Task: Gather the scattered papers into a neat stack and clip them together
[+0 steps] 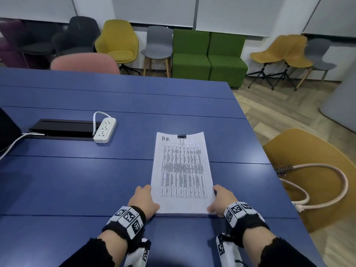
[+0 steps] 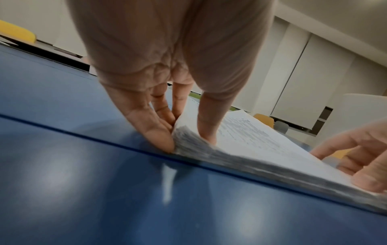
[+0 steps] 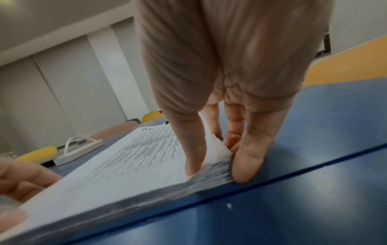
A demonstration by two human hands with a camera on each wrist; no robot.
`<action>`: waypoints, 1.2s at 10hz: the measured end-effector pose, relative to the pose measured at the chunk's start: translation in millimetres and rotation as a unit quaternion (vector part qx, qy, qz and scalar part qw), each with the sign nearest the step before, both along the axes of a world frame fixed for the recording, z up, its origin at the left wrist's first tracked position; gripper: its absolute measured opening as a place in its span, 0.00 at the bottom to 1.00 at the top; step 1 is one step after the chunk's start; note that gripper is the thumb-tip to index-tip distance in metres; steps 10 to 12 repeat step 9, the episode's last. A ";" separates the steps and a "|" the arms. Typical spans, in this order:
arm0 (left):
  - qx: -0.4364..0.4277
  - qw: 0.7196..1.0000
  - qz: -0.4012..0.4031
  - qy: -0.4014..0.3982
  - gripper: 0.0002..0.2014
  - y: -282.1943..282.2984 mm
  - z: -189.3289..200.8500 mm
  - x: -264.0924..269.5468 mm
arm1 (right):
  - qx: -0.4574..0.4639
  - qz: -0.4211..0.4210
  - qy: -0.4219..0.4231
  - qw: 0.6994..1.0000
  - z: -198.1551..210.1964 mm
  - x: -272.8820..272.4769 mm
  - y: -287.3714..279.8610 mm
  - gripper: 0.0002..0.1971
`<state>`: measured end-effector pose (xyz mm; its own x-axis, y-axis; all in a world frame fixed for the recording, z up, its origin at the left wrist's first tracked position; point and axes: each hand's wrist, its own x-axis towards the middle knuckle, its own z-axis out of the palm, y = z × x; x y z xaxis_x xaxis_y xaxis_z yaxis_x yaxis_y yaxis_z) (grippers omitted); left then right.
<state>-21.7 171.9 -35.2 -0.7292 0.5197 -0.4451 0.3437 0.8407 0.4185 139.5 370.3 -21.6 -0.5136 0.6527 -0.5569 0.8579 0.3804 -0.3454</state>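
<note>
A stack of white printed papers (image 1: 182, 174), marked "H.R" at the top, lies squared up on the blue table (image 1: 77, 180). A black binder clip (image 1: 181, 136) sits on the middle of its far edge. My left hand (image 1: 143, 199) grips the near left corner, thumb on top and fingers along the side edge. My right hand (image 1: 221, 199) grips the near right corner the same way. In the left wrist view the left hand (image 2: 184, 140) pinches the thick stack (image 2: 261, 144). In the right wrist view the right hand (image 3: 218, 170) pinches the stack (image 3: 115, 174).
A white power strip (image 1: 105, 130) and a black cable tray (image 1: 61, 129) lie at the left of the table. The table's right edge runs close to the stack. A yellow chair (image 1: 317, 151) with a bag handle (image 1: 327, 170) stands beyond it. A pink chair (image 1: 84, 62) stands at the far side.
</note>
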 end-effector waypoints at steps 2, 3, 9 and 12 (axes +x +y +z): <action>-0.004 1.000 -0.004 0.009 0.23 -1.4 -0.6 3.2 | 0.085 0.067 -0.072 0.992 6.2 -5.6 -8.7 0.13; -0.010 1.000 -0.005 0.014 0.25 -0.8 0.4 3.3 | 0.100 0.077 -0.088 0.988 5.2 -9.0 -11.1 0.08; -0.042 0.997 -0.062 -0.013 0.36 2.1 40.8 -36.9 | 0.046 0.118 -0.079 0.989 54.4 -11.6 21.1 0.29; -0.042 0.997 -0.062 -0.013 0.36 2.1 40.8 -36.9 | 0.046 0.118 -0.079 0.989 54.4 -11.6 21.1 0.29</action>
